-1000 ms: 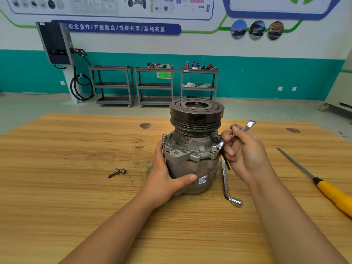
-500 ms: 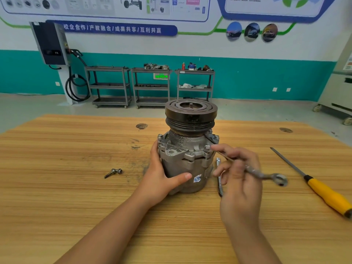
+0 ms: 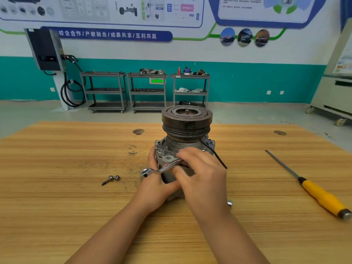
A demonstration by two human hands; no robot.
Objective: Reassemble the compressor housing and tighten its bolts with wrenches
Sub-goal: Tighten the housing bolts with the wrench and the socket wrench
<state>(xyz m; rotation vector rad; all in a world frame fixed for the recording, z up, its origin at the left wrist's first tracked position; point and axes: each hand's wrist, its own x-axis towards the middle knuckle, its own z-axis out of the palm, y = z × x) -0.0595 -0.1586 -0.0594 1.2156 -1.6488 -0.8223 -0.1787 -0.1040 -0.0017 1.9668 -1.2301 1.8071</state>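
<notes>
The right hand (image 3: 202,174), pinching the wrench (image 3: 163,168), is swinging it from frame right to left of centre while the left hand (image 3: 156,187) is gripping the compressor housing (image 3: 167,149), upright mid-tabletop (image 3: 57,206), so a tightening stroke is probably progressing.

A grey cast-metal compressor housing (image 3: 169,149) with a dark grooved pulley (image 3: 186,122) on top stands upright on the wooden bench (image 3: 66,206). A silver ring wrench (image 3: 162,169) slants across its front, ring end leftward. Two loose steel bolts (image 3: 111,179) lie to its left.
</notes>
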